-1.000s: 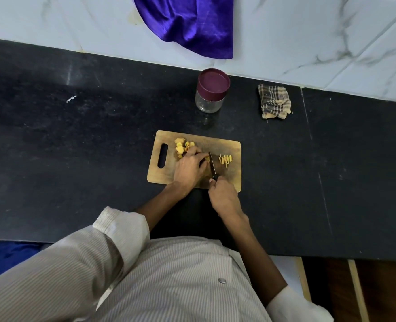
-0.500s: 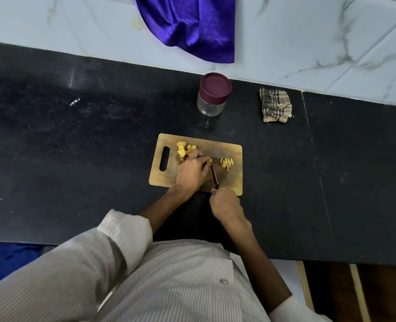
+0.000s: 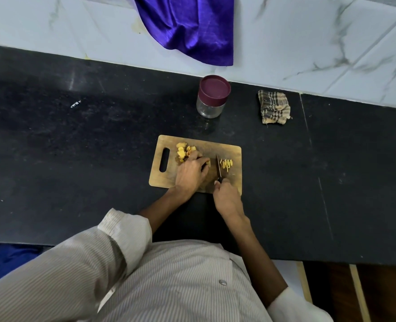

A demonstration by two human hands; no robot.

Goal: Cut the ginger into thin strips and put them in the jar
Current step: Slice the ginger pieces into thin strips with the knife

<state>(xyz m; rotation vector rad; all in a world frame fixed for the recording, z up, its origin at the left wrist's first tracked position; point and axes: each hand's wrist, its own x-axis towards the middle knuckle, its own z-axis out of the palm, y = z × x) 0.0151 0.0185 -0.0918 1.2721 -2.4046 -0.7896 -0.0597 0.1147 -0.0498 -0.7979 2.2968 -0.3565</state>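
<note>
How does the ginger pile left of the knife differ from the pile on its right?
The chunky yellow ginger pieces are thick and irregular; the thin yellow ginger strips are slim sticks. The chunks lie by the left hand; the strips lie untouched. Both rest on the wooden cutting board.

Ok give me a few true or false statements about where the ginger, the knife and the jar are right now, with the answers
1. The jar has its maroon lid on. True.
2. The cut strips are already in the jar. False: they lie on the cutting board, right of the knife.
3. The right hand holds the knife. True.
4. The left hand rests on the checked cloth. False: it is on the board, holding ginger beside the blade; the cloth lies apart by the wall.
5. Uncut ginger chunks sit near the board's handle slot end. True.
6. The jar stands on the cutting board. False: it stands on the black counter, behind the board.
</note>
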